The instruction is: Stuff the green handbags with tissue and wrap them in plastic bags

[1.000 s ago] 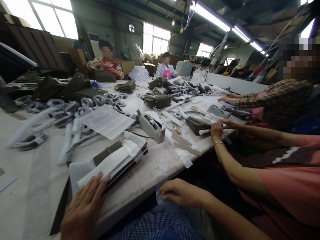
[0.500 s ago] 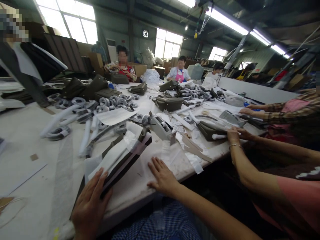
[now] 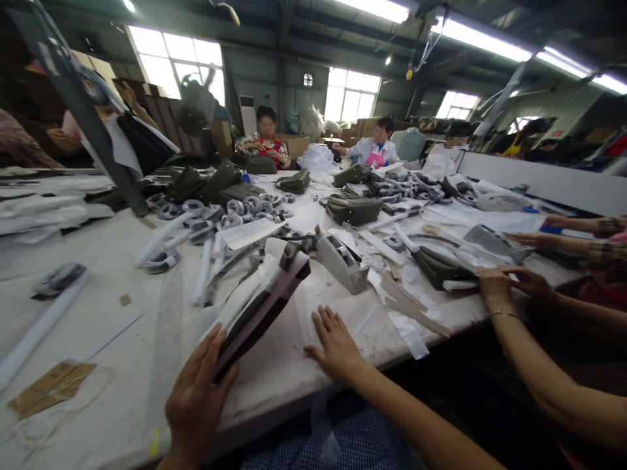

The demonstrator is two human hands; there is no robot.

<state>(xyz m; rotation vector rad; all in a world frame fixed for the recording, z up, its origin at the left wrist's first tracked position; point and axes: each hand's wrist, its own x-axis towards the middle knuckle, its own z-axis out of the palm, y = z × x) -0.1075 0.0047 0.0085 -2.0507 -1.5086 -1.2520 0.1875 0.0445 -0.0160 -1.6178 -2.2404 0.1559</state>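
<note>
The left grip pinches the near end of the bag, fingers over the white wrap, thumb on the other side; the bag tilts up toward one o'clock above the counter. At four o'clock from it, the right grip lies flat, fingers spread, holding nothing. A light, even pinch should spare the wrap from creasing. The dispenser at two o'clock looks the likeliest snag; card strips lie at three, coils at eleven.

a pale table bears bags and tape dispensers.
</note>
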